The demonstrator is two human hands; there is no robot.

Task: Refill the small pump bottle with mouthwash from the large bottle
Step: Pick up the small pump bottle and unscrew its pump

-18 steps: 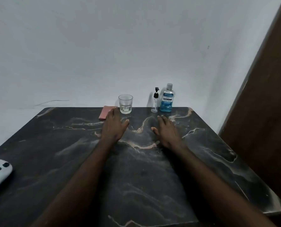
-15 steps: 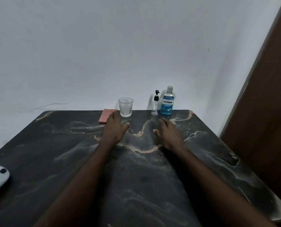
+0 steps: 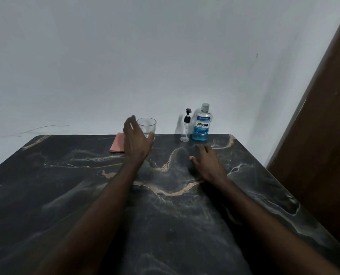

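The large mouthwash bottle (image 3: 202,123), clear with blue liquid and a blue label, stands upright at the table's far edge. Just left of it stands the small clear pump bottle (image 3: 185,129) with a black pump head; it looks almost empty. My left hand (image 3: 136,139) is raised off the table, fingers apart, right in front of the clear glass (image 3: 148,127), its thumb overlapping the glass; I cannot tell whether it touches. My right hand (image 3: 206,161) lies flat and open on the table, a short way in front of both bottles.
The dark marble table (image 3: 66,195) runs up to a white wall. A folded pink cloth (image 3: 117,144) lies left of the glass. A brown door or panel (image 3: 323,145) stands close to the table's right edge.
My left hand has lifted off the table and moved forward to the glass. My right hand has stayed flat. The view has tilted up, and the white controller at left is gone from sight.
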